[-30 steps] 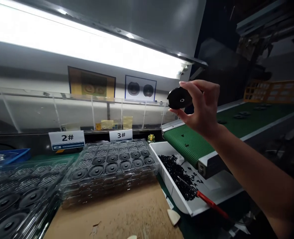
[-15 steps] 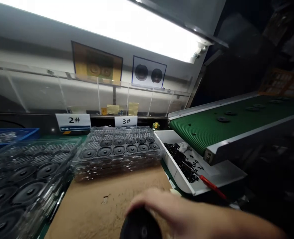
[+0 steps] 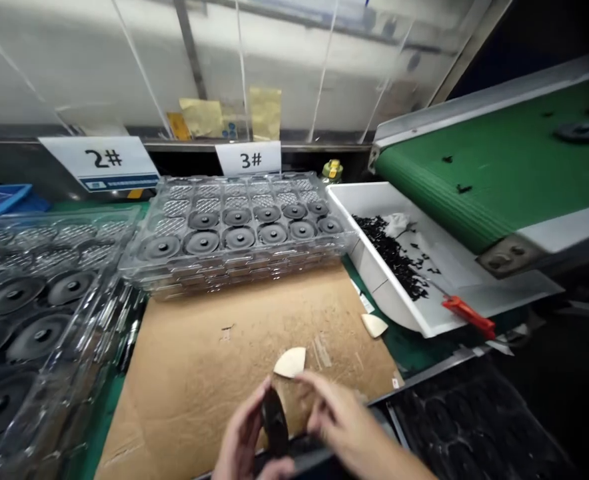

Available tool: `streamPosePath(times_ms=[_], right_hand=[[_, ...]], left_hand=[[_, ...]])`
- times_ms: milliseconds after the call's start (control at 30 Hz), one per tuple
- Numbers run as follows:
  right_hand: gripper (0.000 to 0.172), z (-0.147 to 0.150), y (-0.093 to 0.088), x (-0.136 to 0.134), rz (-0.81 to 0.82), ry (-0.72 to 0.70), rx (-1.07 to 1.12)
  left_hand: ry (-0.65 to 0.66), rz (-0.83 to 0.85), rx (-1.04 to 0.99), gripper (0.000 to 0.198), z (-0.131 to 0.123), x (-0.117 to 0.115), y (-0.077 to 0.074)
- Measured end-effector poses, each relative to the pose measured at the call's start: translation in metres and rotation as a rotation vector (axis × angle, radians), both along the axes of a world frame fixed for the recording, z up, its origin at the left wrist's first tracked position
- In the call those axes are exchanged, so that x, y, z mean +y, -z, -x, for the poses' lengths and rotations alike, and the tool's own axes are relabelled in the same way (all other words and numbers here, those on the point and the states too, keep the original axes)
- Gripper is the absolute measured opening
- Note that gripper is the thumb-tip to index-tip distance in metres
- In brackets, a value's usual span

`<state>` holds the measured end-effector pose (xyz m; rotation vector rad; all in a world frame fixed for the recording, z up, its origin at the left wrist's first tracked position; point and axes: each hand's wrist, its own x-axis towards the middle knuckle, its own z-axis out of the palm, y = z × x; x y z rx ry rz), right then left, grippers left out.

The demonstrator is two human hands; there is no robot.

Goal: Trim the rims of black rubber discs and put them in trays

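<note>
At the bottom centre, my left hand point(image 3: 247, 437) grips a black disc point(image 3: 274, 421), held on edge between thumb and fingers. My right hand point(image 3: 337, 417) is just to its right, fingers apart and bent, with nothing visible in them. Its index fingertip is close to a cream wedge-shaped piece point(image 3: 291, 363) lying on the brown cardboard point(image 3: 199, 360). A second cream wedge point(image 3: 374, 325) lies at the cardboard's right edge.
Clear trays point(image 3: 239, 257) of black discs stand behind the cardboard, others point(image 3: 49, 380) at left. On the right are a white bin point(image 3: 384, 300) of small black parts, a red-handled tool point(image 3: 468, 316), a green conveyor point(image 3: 524, 160) and a dark tray point(image 3: 454, 427).
The view has tilted down and closer. My left hand has come into view with a black disc in it. My right hand, earlier on a black disc, now has its fingers free.
</note>
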<state>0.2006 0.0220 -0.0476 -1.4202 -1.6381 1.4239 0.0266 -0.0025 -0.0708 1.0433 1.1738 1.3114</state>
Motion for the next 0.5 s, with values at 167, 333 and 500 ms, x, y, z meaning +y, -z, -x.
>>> streamPosePath(times_ms=[167, 333, 500], right_hand=[[0.037, -0.002, 0.034, 0.034, -0.296, 0.128, -0.507], [0.022, 0.015, 0.059, 0.027, -0.376, -0.031, -0.36], [0.025, 0.02, 0.033, 0.042, -0.344, -0.115, -0.265]], left_hand=[[-0.103, 0.457, -0.692, 0.067, 0.023, 0.02, -0.006], [-0.133, 0.534, -0.836, 0.056, 0.029, 0.028, -0.013], [-0.141, 0.546, -0.84, 0.052, 0.028, 0.032, -0.014]])
